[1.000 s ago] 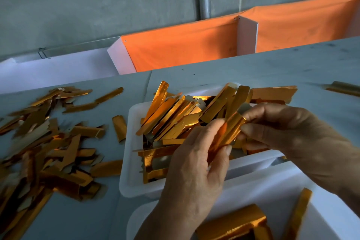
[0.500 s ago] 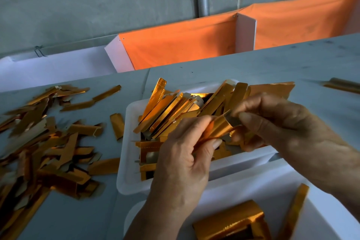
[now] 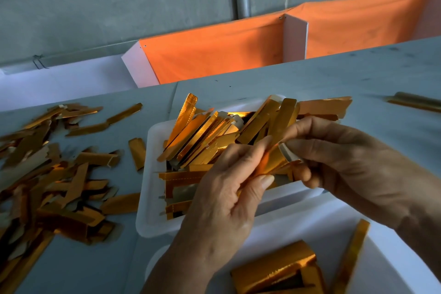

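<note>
Grey tabletop (image 3: 310, 79) is carrying the white tray (image 3: 146, 186); above it my left hand (image 3: 222, 200) is pinching one gold strip (image 3: 272, 162) between thumb and forefinger, while my right hand (image 3: 346, 164) is pinching its pale end flap, folding it over, I judge. Next I am needing a firm crease there; my fingers are hiding most of the strip.

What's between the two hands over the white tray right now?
One gold strip, in the head view: the left hand pinches its lower end, the right hand its pale upper end, above the white tray.

Left hand (image 3: 222, 200), right hand (image 3: 346, 162), fingertips together
</note>
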A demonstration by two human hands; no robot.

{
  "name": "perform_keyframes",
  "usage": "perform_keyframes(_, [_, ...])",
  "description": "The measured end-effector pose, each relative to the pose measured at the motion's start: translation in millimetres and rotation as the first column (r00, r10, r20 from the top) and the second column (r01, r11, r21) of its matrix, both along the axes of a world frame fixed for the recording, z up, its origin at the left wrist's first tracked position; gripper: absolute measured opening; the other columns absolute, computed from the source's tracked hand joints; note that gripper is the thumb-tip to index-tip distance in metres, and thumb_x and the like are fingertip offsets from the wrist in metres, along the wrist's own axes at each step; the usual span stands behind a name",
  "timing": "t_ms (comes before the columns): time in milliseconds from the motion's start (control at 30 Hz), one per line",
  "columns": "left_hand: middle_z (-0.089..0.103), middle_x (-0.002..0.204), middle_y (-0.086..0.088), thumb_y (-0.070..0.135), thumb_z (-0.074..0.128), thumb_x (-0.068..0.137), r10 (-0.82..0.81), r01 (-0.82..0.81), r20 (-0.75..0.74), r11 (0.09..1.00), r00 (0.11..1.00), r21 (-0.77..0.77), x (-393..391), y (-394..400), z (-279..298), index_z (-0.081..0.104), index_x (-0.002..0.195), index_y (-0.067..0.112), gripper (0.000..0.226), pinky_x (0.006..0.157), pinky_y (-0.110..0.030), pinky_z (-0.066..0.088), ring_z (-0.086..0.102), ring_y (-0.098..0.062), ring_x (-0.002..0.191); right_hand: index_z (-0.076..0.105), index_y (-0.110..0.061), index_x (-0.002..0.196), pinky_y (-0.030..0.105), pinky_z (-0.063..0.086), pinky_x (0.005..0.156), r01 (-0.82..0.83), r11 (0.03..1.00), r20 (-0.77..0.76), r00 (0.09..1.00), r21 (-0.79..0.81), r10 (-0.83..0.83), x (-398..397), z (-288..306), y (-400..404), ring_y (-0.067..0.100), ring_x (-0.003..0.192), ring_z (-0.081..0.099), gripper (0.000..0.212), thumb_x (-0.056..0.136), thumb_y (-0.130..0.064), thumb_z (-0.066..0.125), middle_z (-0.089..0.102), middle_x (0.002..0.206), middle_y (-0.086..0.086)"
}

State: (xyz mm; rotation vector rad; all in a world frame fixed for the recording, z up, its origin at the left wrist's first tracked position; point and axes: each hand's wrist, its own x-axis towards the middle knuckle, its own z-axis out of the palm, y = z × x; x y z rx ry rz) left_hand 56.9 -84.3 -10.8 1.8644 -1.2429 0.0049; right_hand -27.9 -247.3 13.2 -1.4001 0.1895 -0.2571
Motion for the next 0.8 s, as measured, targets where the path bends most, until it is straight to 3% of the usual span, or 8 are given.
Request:
perform_keyframes(200, [0.046, 0.106, 0.018, 0.036, 0.043, 0.093, -0.044, 0.044, -0.009, 0.999, 0.999, 0.007, -0.9, 1.9, 2.5, 0.045, 0.136, 0.032, 0.044, 0.079, -0.009, 0.041, 0.05, -0.004, 0.104, 0.068, -0.015, 0.067, 0.017, 0.04, 0.041, -0.064, 0.986, 0.0, 0.998, 0.156, 0.065, 0.5, -0.3, -1.9, 0.008, 0.045, 0.046, 0.014, 0.072, -0.027, 0.063, 0.052, 0.064, 0.005])
perform_keyframes(333, [0.045, 0.106, 0.022, 0.038, 0.045, 0.094, -0.066, 0.066, -0.027, 0.998, 0.997, 0.005, -0.4, 1.9, 1.8, 0.046, 0.134, 0.034, 0.041, 0.077, -0.007, 0.041, 0.051, -0.004, 0.104, 0.071, -0.014, 0.076, 0.017, 0.041, 0.042, -0.128, 0.976, 0.007, 0.992, 0.178, 0.129, 0.5, -1.5, -5.2, 0.007, 0.046, 0.045, 0.012, 0.069, -0.024, 0.067, 0.054, 0.064, 0.001])
perform_keyframes(500, [0.048, 0.109, 0.02, 0.041, 0.045, 0.094, -0.091, 0.09, -0.034, 0.996, 0.995, -0.015, 0.5, 2.8, 1.5, 0.049, 0.133, 0.034, 0.04, 0.081, -0.008, 0.041, 0.051, -0.005, 0.109, 0.073, -0.009, 0.083, 0.019, 0.042, 0.043, -0.162, 0.955, 0.001, 0.986, 0.249, 0.167, 0.8, -3.5, -7.7, 0.009, 0.048, 0.047, 0.022, 0.072, -0.027, 0.066, 0.051, 0.071, 0.009])
perform_keyframes(700, [0.053, 0.113, 0.013, 0.033, 0.048, 0.093, -0.1, 0.099, -0.056, 0.995, 0.993, -0.02, 1.3, 3.5, 2.2, 0.051, 0.135, 0.025, 0.042, 0.083, -0.011, 0.043, 0.053, -0.01, 0.112, 0.074, -0.011, 0.085, 0.017, 0.043, 0.043, -0.191, 0.955, -0.026, 0.979, 0.225, 0.202, -1.0, -2.4, -12.2, 0.008, 0.045, 0.048, 0.019, 0.067, -0.016, 0.069, 0.056, 0.072, 0.01])
perform_keyframes(800, [0.052, 0.114, 0.016, 0.036, 0.049, 0.094, -0.103, 0.103, -0.046, 0.995, 0.994, -0.009, 0.5, 4.0, 2.1, 0.049, 0.136, 0.027, 0.043, 0.085, -0.014, 0.045, 0.052, -0.008, 0.113, 0.073, -0.012, 0.083, 0.017, 0.042, 0.042, -0.163, 0.982, -0.042, 0.985, 0.1, 0.168, -2.7, 1.6, -11.6, 0.009, 0.044, 0.049, 0.021, 0.063, -0.019, 0.072, 0.056, 0.076, 0.018])
